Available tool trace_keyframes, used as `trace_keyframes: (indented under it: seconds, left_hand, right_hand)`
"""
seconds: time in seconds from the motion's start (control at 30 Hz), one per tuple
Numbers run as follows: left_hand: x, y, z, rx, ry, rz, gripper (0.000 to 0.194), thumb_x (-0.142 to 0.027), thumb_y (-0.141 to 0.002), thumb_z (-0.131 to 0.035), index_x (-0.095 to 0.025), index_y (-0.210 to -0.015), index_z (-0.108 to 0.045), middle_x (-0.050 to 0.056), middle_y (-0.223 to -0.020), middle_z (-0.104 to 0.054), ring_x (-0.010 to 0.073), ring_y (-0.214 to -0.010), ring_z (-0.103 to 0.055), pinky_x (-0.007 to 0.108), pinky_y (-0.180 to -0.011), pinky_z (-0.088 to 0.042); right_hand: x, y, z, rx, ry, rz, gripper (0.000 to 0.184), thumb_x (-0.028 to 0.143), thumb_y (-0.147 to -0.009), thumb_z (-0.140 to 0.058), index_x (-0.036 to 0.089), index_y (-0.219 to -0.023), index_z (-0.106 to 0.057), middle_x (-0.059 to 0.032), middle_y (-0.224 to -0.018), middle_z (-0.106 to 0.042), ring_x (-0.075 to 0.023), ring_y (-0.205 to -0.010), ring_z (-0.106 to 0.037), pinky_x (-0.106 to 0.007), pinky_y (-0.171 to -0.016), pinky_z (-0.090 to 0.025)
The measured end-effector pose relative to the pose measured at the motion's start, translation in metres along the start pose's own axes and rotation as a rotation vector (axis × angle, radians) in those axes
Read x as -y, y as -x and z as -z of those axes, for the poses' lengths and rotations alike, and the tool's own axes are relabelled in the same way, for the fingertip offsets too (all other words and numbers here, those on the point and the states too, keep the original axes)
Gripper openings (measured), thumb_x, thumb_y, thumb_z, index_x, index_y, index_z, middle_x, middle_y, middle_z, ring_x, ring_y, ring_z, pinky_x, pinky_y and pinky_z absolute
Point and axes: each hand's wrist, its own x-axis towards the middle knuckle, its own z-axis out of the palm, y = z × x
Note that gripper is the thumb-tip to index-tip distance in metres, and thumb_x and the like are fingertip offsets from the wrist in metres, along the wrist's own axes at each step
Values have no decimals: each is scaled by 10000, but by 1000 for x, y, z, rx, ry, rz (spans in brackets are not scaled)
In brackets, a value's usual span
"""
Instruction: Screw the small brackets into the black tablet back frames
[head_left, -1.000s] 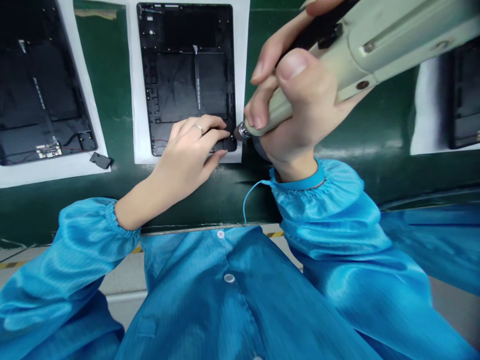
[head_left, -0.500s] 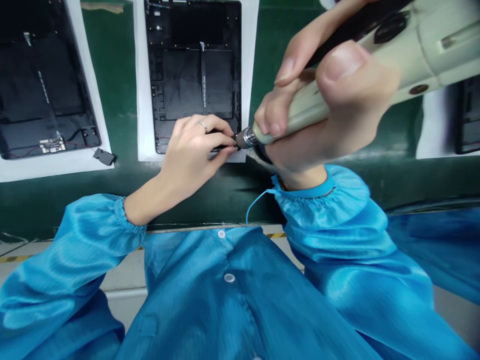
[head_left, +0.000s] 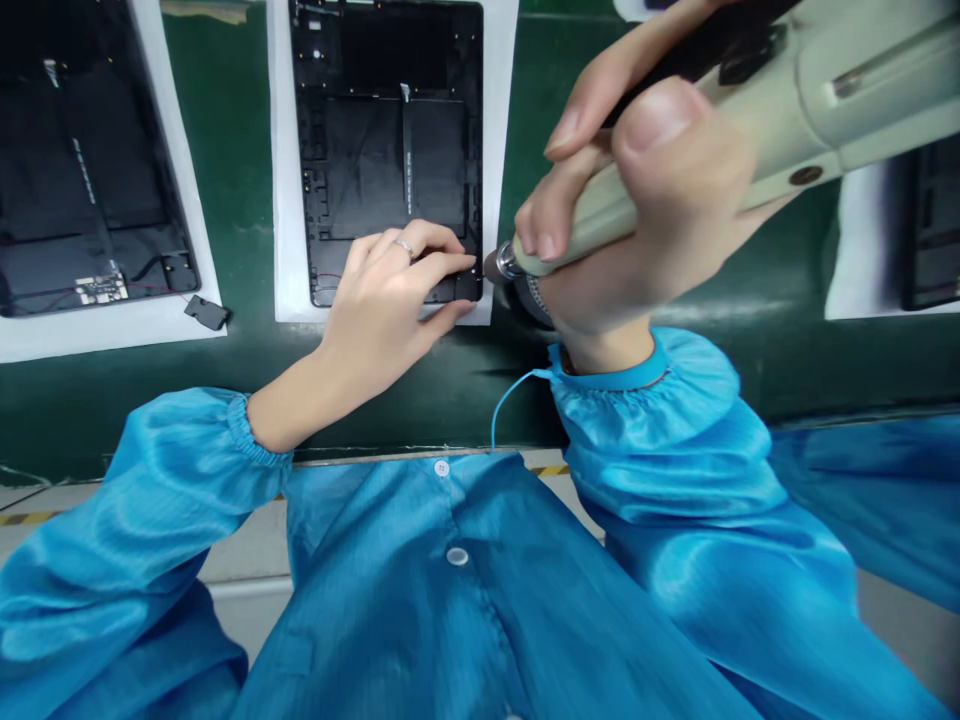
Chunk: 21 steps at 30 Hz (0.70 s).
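In the head view my left hand (head_left: 397,290), with a ring on one finger, rests over the lower right corner of a black tablet housing (head_left: 442,160). Its thumb and fingertips are apart, the thumb at the bottom edge. My right hand (head_left: 645,210) is wrapped round a thick cream-coloured electric screwdriver (head_left: 817,110). The screwdriver's metal tip (head_left: 501,263) sits just right of the housing's corner, apart from it. Batteries and a flat cable lie inside the housing, and my left hand hides part of its lower end.
White sheets (head_left: 288,200) lie under the housings on the green table (head_left: 232,150). A second open housing (head_left: 150,180), with a small circuit board (head_left: 101,289) and a loose black part (head_left: 206,312), is at left. Another housing (head_left: 934,220) shows at right.
The screwdriver tip has drawn off the housing's corner to the right. My left thumb and fingers have spread apart there; the hand has otherwise stayed in place.
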Motion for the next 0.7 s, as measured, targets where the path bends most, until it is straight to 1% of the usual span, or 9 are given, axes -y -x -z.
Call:
trace_keyframes:
  seconds: [0.07, 0.1, 0.17, 0.3, 0.4, 0.5, 0.57, 0.63, 0.7]
  left_hand:
    - [-1, 0, 0, -3, -3, -4, 267, -242, -1118, -753, -260, -1378, -811, 105, -1478, -780, 371, -1417, -717, 607, -1269, -488]
    - [-2, 1, 1, -3, -2, -6, 247, -241, -1121, -747, -256, -1358, -816, 104, -1472, -783, 367, -1411, -719, 605, -1269, -487]
    - [-3, 1, 1, -2, -1, -8, 225, -240, -1125, -741, -250, -1336, -821, 102, -1465, -785, 361, -1402, -723, 595, -1267, -490]
    - [-4, 0, 2, 0, -3, 0, 257, -237, -1118, -745, -240, -1369, -806, 104, -1462, -784, 362, -1400, -723, 592, -1271, -493]
    - [-5, 0, 1, 5, -7, 12, 282, -241, -1118, -740, -248, -1395, -794, 105, -1468, -780, 371, -1401, -722, 610, -1279, -488]
    - [-5, -1, 1, 11, -9, 16, 295, -237, -1113, -738, -255, -1403, -788, 104, -1478, -774, 374, -1403, -719, 615, -1279, -487]
    - [-5, -1, 2, 16, -11, 16, 286, -236, -1114, -731, -256, -1393, -789, 103, -1476, -773, 372, -1400, -719, 612, -1273, -490]
    - [-5, -1, 2, 15, -16, 13, 267, -239, -1118, -723, -257, -1374, -796, 101, -1470, -775, 372, -1398, -717, 607, -1264, -493]
    - [-5, -1, 2, 14, -23, 7, 255, -244, -1120, -721, -257, -1361, -801, 102, -1467, -776, 372, -1394, -716, 604, -1260, -495]
  right_hand:
    - [16, 3, 10, 81, 53, -179, 647, 836, -932, -819, 395, -1346, -589, 34, -1108, -703, -157, -880, -783, -287, -610, -666]
    - [23, 4, 13, 94, 64, -239, 677, 848, -922, -820, 391, -1356, -574, 23, -1150, -710, -190, -966, -809, -315, -652, -702]
    - [32, 6, 17, 100, 66, -298, 699, 849, -911, -831, 379, -1353, -560, 8, -1190, -714, -223, -1053, -824, -333, -683, -730]
    - [31, 7, 16, 90, 83, -313, 709, 817, -897, -869, 359, -1338, -554, -6, -1180, -701, -217, -1037, -815, -313, -656, -721]
    - [15, 5, 10, 43, 84, -221, 697, 818, -899, -867, 344, -1316, -572, -14, -1177, -682, -176, -957, -778, -258, -575, -644]
    - [-6, 1, -1, -125, 6, 50, 593, 788, -950, -826, 317, -1251, -625, -19, -1159, -667, -87, -752, -650, -183, -407, -392]
    - [-16, -2, -7, -222, 7, 168, 534, 768, -973, -796, 319, -1220, -648, -14, -1130, -672, -61, -645, -561, -197, -350, -240]
    - [-17, -3, -8, -201, 60, 146, 529, 791, -953, -781, 343, -1204, -656, -9, -1107, -687, -86, -637, -578, -228, -338, -252]
    - [-10, -2, -6, -146, 105, 62, 501, 773, -941, -790, 360, -1192, -657, -17, -1148, -701, -118, -683, -619, -272, -347, -337]
